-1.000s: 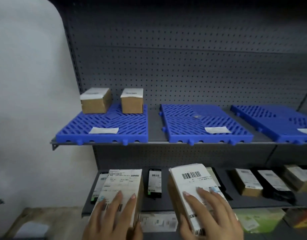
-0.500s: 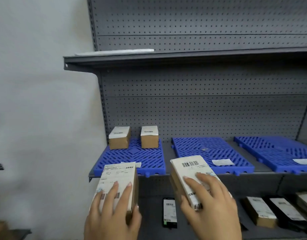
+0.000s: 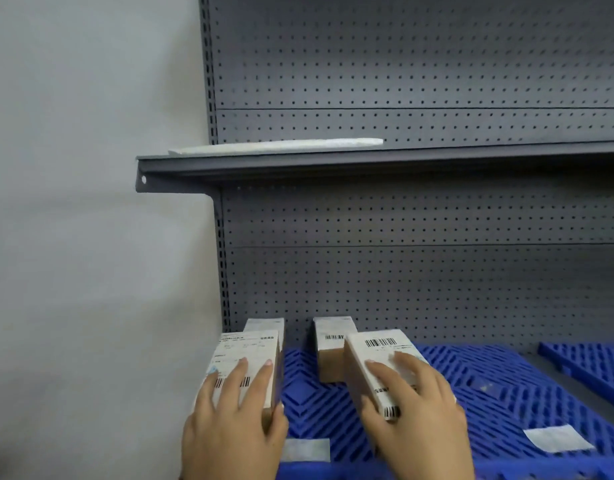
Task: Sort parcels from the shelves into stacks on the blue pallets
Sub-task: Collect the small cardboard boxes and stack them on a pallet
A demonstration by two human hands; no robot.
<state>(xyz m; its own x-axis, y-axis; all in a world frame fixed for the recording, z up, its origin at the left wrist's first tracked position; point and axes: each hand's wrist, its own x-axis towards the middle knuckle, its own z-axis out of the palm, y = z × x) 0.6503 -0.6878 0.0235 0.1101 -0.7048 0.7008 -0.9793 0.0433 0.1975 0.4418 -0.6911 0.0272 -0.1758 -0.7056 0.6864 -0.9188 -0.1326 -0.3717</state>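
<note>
Two parcels hang over the blue pallet [image 3: 478,386]: the left hand [image 3: 229,431] has the left parcel [image 3: 244,348] in its grip, the right hand [image 3: 423,417] the right parcel [image 3: 371,353], fingers [image 3: 237,379] flat on top. Each long axis points to the back wall [image 3: 419,282], toward the left box [image 3: 264,323] and right box [image 3: 330,362] just behind.

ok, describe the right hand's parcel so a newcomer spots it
Grey pegboard shelving, then the blue pallets on it. Two white-labelled parcels are held at their left end; yours is the right parcel, barcode at its far end, where the left parcel shows printed text.
</note>
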